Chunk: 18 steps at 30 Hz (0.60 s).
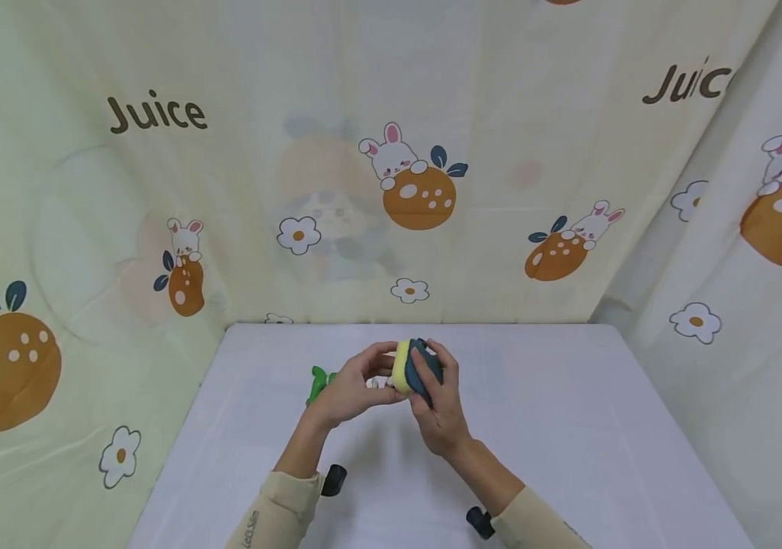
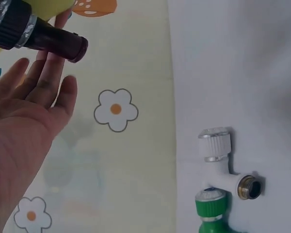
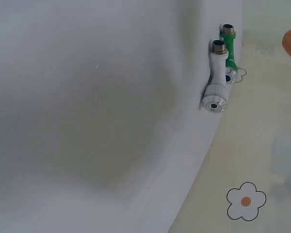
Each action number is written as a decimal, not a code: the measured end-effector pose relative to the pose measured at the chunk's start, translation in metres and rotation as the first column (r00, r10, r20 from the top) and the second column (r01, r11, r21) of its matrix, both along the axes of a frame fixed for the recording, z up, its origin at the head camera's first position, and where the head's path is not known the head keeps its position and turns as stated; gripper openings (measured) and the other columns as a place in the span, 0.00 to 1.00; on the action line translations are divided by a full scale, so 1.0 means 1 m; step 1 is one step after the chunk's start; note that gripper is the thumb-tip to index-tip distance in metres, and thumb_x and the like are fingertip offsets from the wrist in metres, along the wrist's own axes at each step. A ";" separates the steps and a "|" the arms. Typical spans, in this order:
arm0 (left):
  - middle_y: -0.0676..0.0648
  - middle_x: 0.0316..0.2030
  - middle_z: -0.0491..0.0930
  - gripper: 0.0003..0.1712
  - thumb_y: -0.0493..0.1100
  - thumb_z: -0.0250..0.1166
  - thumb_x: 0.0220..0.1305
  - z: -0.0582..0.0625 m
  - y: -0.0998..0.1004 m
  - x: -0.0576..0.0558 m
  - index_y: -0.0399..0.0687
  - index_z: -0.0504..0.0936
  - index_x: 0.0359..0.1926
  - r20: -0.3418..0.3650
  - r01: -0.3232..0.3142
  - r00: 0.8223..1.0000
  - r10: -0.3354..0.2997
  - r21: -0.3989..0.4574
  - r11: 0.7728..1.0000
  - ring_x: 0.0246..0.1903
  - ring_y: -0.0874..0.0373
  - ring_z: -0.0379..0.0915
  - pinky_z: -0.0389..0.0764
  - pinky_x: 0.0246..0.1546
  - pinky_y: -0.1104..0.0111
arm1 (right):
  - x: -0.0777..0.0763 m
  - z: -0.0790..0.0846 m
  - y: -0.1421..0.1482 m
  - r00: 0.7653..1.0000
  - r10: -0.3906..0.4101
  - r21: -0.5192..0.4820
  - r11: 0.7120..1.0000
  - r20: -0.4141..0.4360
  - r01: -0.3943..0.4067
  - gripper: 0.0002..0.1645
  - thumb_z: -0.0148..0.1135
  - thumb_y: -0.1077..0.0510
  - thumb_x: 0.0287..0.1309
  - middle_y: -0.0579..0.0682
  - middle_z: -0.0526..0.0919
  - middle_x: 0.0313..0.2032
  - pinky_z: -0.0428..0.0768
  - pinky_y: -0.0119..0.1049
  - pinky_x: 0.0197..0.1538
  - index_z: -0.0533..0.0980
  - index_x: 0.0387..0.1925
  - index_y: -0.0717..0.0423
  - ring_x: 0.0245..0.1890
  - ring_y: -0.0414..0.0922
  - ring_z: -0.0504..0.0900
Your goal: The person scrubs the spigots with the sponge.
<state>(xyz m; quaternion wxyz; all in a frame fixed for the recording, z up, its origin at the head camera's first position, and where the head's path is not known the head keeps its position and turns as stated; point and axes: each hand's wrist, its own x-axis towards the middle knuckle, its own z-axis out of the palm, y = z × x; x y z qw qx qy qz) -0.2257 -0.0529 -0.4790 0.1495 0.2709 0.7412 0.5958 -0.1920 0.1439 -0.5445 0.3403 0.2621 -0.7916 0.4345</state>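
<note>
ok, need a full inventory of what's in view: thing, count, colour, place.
table: 1, white, under the work
green fitting: 1, green, on the table
white fitting: 1, white with a brass-coloured threaded end, on the table beside the green one
sponge-like block: 1, yellow and dark blue, centre of head view
dark fitting: 1, near black with a silvery band, top left of left wrist view
printed cloth: piece count unclear, cream, behind and either side of the table
black pieces: 2, black, lower middle of head view
sleeves: 2, beige, bottom of head view
left hand: 1, at the block's yellow side
right hand: 1, gripping the block
</note>
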 end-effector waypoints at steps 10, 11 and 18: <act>0.46 0.58 0.81 0.54 0.39 0.78 0.57 0.005 -0.004 0.004 0.67 0.60 0.79 -0.041 0.025 0.999 -0.028 -0.061 0.998 0.56 0.53 0.80 0.78 0.65 0.49 | -0.001 -0.003 0.012 0.997 -0.007 0.162 0.987 -0.082 0.020 0.42 0.51 0.55 0.59 0.67 0.53 0.73 0.78 0.52 0.56 0.65 0.77 0.41 0.67 0.62 0.64; 0.47 0.57 0.81 0.54 0.40 0.78 0.57 0.004 -0.004 0.004 0.69 0.60 0.79 -0.051 0.027 0.998 -0.031 -0.076 0.997 0.54 0.53 0.80 0.79 0.64 0.48 | -0.001 -0.003 0.013 0.997 -0.005 0.179 0.984 -0.083 0.020 0.42 0.51 0.55 0.58 0.66 0.53 0.73 0.79 0.52 0.55 0.66 0.77 0.40 0.66 0.62 0.65; 0.49 0.55 0.80 0.55 0.42 0.79 0.56 0.001 -0.008 0.004 0.75 0.60 0.78 -0.085 0.056 0.994 -0.068 -0.141 0.988 0.48 0.52 0.80 0.83 0.55 0.46 | -0.002 -0.003 0.020 0.993 0.000 0.295 0.955 -0.119 0.035 0.43 0.51 0.54 0.56 0.64 0.56 0.72 0.84 0.54 0.52 0.66 0.76 0.37 0.67 0.58 0.64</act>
